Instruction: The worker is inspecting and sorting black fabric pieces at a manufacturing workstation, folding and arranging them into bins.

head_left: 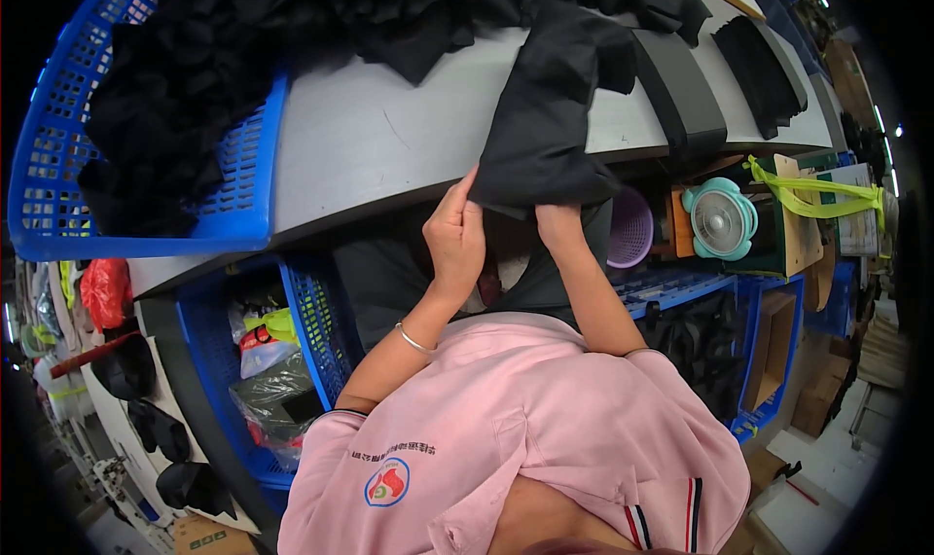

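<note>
A black cloth piece hangs over the near edge of the grey table in front of me. It looks folded or doubled, and I cannot tell what garment part it is. My left hand pinches its lower left corner, thumb and fingers closed on the edge. At the lower right, my right hand reaches up beneath the cloth. Its fingers are hidden by the fabric, so whether they grip is not visible.
Black cloth pieces lie heaped along the table's far side and in a blue basket at left. Dark stacked strips lie right. Below stand a purple basket, a small teal fan and a blue crate.
</note>
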Demonstrator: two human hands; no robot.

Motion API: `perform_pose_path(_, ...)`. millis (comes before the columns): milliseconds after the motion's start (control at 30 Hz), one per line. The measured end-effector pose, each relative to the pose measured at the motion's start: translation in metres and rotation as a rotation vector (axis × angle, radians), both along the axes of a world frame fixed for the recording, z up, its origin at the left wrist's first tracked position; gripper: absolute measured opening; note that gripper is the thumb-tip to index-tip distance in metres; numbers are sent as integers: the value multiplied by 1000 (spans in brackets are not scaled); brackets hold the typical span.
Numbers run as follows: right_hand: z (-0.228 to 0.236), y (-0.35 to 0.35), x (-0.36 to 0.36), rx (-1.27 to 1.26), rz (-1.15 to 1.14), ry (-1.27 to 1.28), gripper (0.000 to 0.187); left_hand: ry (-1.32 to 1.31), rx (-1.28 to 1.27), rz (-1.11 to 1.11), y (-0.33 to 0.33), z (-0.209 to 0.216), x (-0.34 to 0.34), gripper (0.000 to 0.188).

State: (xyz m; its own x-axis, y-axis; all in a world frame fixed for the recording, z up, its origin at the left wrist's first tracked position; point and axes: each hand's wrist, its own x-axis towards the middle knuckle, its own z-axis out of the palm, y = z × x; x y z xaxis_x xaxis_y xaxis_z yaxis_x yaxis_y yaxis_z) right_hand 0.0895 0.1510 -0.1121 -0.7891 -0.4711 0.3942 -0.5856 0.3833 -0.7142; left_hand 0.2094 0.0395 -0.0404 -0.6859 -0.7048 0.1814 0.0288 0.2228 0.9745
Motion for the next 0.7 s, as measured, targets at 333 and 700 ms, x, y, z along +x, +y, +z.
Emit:
perform_pose_path(333,54,-17,19,40,-40,566,25,156,654,-133,25,-44,-21,25)
perform_pose_path(700,44,-43,-8,502,-8,341,26,-59,766,-120,23,-79,-46,23)
